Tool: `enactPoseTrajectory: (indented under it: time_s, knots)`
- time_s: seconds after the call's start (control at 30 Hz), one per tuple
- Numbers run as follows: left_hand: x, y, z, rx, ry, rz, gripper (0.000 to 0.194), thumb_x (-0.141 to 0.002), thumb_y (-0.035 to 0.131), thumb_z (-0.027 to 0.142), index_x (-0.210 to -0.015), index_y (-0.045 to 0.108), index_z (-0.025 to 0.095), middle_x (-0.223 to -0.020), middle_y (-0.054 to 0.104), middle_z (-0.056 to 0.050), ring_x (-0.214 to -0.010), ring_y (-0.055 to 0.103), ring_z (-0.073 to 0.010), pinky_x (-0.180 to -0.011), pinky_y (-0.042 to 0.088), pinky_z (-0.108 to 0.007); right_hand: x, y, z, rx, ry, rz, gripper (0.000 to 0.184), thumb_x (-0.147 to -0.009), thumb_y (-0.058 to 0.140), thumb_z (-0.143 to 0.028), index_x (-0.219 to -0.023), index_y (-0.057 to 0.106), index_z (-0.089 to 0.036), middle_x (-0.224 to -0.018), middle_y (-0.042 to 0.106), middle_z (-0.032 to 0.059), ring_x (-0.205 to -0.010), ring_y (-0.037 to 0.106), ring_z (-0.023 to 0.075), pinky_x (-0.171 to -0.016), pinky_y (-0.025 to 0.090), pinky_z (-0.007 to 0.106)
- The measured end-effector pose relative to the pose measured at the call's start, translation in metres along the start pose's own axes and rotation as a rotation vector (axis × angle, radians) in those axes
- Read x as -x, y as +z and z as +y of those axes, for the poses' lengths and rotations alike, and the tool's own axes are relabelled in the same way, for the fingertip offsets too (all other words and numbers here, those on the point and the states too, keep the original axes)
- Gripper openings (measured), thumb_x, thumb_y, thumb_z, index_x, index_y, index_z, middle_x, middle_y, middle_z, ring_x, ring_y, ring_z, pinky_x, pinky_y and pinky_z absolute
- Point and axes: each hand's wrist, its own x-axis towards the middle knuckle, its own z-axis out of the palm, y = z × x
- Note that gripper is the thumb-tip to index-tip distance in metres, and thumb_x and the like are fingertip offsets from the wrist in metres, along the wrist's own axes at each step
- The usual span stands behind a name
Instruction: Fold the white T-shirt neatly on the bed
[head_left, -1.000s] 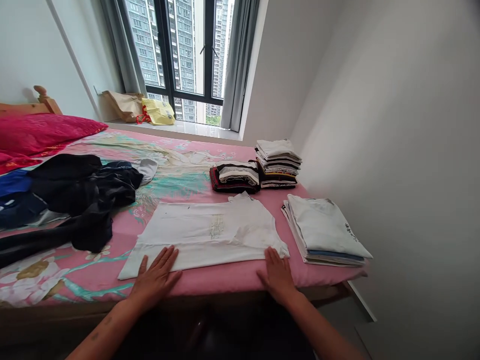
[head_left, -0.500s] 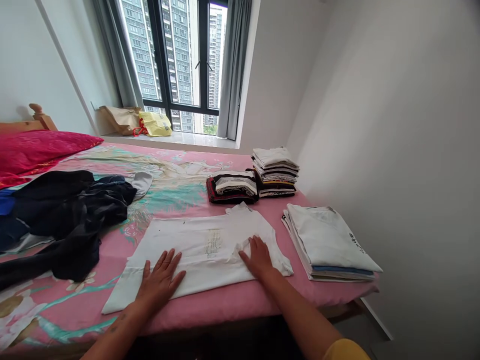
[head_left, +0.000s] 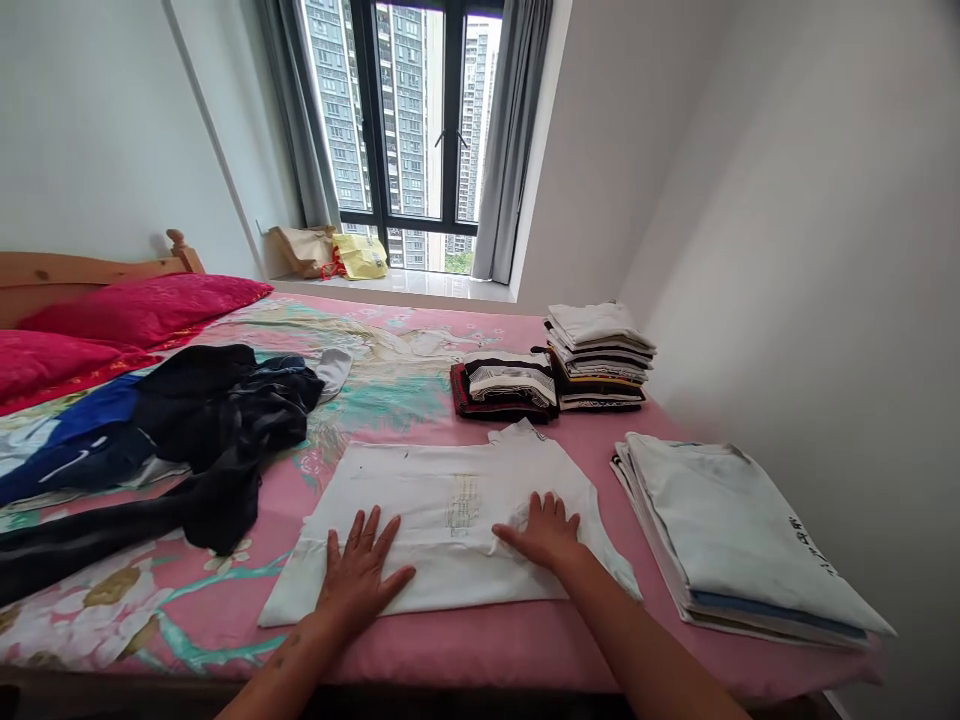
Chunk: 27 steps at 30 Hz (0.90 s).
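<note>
A white T-shirt (head_left: 420,510) with a small printed block on its front lies spread sideways on the bed (head_left: 480,655), its collar toward the far right. My left hand (head_left: 360,570) rests flat on the lower part of the shirt, fingers spread. Toward the sleeve end, my right hand (head_left: 546,530) presses on the cloth with its fingers apart. Some wrinkles show around the right fingers. Neither hand grips anything.
A folded white pile (head_left: 727,520) sits at the right edge. Behind the shirt stand a short dark stack (head_left: 504,385) and a taller stack (head_left: 600,355). Loose dark clothes (head_left: 217,430) lie at left, near red pillows (head_left: 150,310). Bags (head_left: 360,255) rest on the windowsill.
The view has turned left, so everything sits further right. My right hand's fingers are more spread on the shirt; my left hand stays flat on it.
</note>
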Motion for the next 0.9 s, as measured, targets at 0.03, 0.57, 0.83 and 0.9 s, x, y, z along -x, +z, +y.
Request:
enactPoseTrajectory:
  time_s: [0.03, 0.57, 0.83, 0.9]
  knots:
    - [0.0, 0.0, 0.0, -0.005, -0.003, -0.01, 0.072, -0.079, 0.039, 0.065, -0.141, 0.029, 0.031, -0.153, 0.016, -0.005, -0.141, 0.008, -0.0299, -0.107, -0.008, -0.058, -0.002, 0.003, -0.004, -0.005, 0.027, 0.043, 0.116, -0.062, 0.034, -0.085, -0.146, 0.009, -0.009, -0.15, 0.002, 0.0206, -0.137, -0.005, 0.0374, -0.103, 0.0, 0.062]
    - [-0.014, -0.011, -0.009, 0.069, 0.004, -0.157, 0.068, -0.082, 0.033, 0.064, -0.143, 0.024, 0.033, -0.153, 0.011, -0.001, -0.141, 0.007, -0.0261, -0.108, -0.008, -0.056, -0.008, 0.045, -0.012, 0.083, 0.088, 0.323, 0.104, -0.071, 0.026, -0.081, -0.146, 0.008, -0.011, -0.151, 0.001, 0.02, -0.137, -0.012, 0.0331, -0.101, -0.011, 0.061]
    - [-0.091, -0.011, -0.07, 0.086, -0.44, -0.104, 0.067, -0.086, 0.029, 0.056, -0.144, 0.024, 0.023, -0.154, 0.013, -0.01, -0.141, 0.008, -0.0261, -0.107, 0.003, -0.06, -0.008, 0.051, -0.012, 0.144, 0.079, 0.373, 0.1, -0.073, 0.025, -0.079, -0.146, 0.015, -0.012, -0.151, 0.006, 0.0186, -0.138, -0.005, 0.0327, -0.103, -0.004, 0.061]
    - [-0.114, -0.01, -0.084, 0.11, -0.514, -0.057, 0.062, -0.088, 0.029, 0.047, -0.144, 0.023, 0.019, -0.152, 0.019, -0.012, -0.14, 0.014, -0.0263, -0.108, 0.01, -0.058, -0.009, 0.052, -0.012, 0.164, 0.084, 0.396, 0.099, -0.073, 0.028, -0.078, -0.146, 0.017, -0.012, -0.151, 0.007, 0.0185, -0.138, -0.005, 0.0327, -0.103, -0.003, 0.06]
